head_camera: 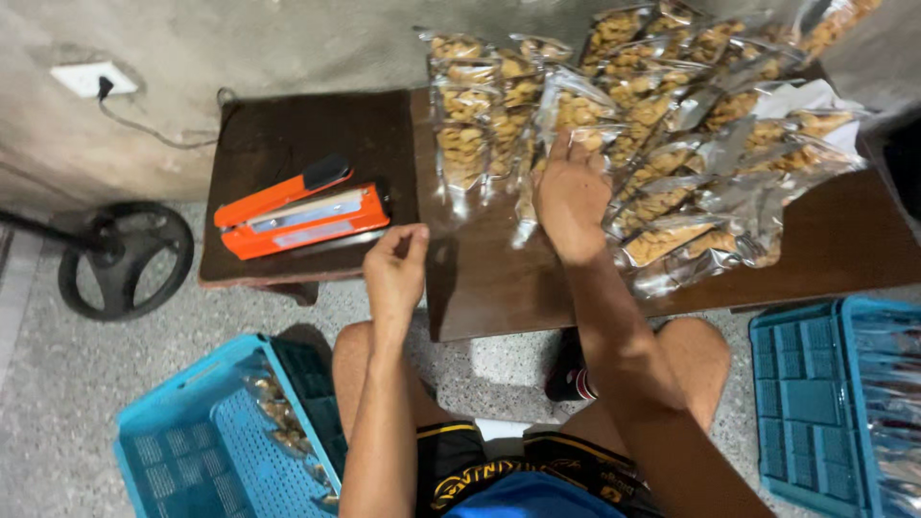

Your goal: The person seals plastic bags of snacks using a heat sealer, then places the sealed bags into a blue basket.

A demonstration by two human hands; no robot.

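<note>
A heap of clear pouches filled with tan nuts (662, 115) covers the far half of a dark wooden table (499, 288). My right hand (570, 197) reaches into the left side of the heap, fingers pinching the lower edge of one pouch (574, 110). My left hand (395, 264) hovers at the gap between the two tables, fingers curled loosely, nothing visible in it. An orange impulse sealer (299, 209) with its arm raised sits just left of that hand on a smaller dark table (278, 134).
A blue plastic crate (206, 432) with several filled pouches stands on the floor at my left knee. Another blue crate (835, 403) sits at the right. A black fan base (125, 257) and a wall socket (94, 79) are at the left.
</note>
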